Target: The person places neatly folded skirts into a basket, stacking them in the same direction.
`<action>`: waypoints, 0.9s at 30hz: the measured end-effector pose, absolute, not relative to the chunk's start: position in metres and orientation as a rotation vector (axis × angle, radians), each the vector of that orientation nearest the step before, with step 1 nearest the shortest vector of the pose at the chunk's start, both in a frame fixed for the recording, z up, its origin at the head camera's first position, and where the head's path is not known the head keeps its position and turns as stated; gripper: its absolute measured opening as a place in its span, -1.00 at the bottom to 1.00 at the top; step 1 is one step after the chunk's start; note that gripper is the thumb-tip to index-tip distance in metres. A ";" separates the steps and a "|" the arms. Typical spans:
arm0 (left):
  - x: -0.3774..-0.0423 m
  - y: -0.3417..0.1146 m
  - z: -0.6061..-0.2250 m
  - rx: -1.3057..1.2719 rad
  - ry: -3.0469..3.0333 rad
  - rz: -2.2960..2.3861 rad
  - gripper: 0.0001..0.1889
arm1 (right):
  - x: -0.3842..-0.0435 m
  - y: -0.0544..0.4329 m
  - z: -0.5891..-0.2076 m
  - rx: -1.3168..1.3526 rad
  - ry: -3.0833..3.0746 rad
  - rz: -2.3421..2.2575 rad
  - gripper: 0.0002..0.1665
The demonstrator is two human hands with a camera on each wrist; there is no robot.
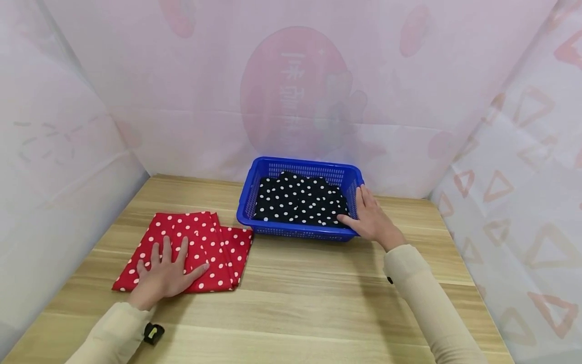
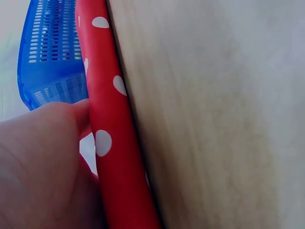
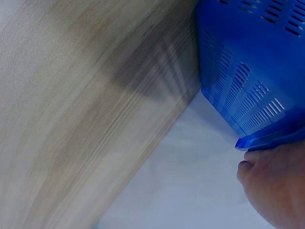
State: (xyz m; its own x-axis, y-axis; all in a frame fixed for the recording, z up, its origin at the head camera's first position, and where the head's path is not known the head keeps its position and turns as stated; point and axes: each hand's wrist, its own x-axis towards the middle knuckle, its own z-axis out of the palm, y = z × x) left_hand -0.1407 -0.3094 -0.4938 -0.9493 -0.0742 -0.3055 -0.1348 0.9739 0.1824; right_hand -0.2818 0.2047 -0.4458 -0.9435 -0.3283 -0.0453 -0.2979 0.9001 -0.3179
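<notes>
Folded red cloth [image 1: 186,253] with white polka dots lies at the left of the table. On top of it my left hand [image 1: 165,275] rests flat, fingers spread. In the left wrist view the cloth's folded edge [image 2: 114,124] runs past my thumb. To the right stands a blue plastic basket [image 1: 300,231], holding black cloth [image 1: 297,199] with white dots. My right hand [image 1: 375,220] grips the basket's right rim near the front corner, its thumb reaching over the edge. The right wrist view shows that hand's bent fingers [image 3: 250,162] at the rim; some fingertips are hidden.
The wood-grain table [image 1: 295,303] meets a pale pink printed curtain [image 1: 295,91] behind the basket. Printed white sheets hang at the left [image 1: 59,151] and right [image 1: 514,202]. A small black object [image 1: 153,333] sits beside the left cuff.
</notes>
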 end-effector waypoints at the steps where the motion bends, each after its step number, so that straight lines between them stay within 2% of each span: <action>1: -0.139 -0.309 -0.494 -0.150 2.824 0.288 0.19 | -0.282 0.205 -0.446 -0.489 2.968 -0.469 0.33; 15: -0.115 -0.299 -0.496 -0.129 2.869 0.263 0.18 | -0.282 0.206 -0.446 -0.488 2.964 -0.462 0.32; 27: -0.097 -0.274 -0.496 -0.122 2.851 0.245 0.22 | -0.282 0.205 -0.447 -0.491 2.958 -0.464 0.33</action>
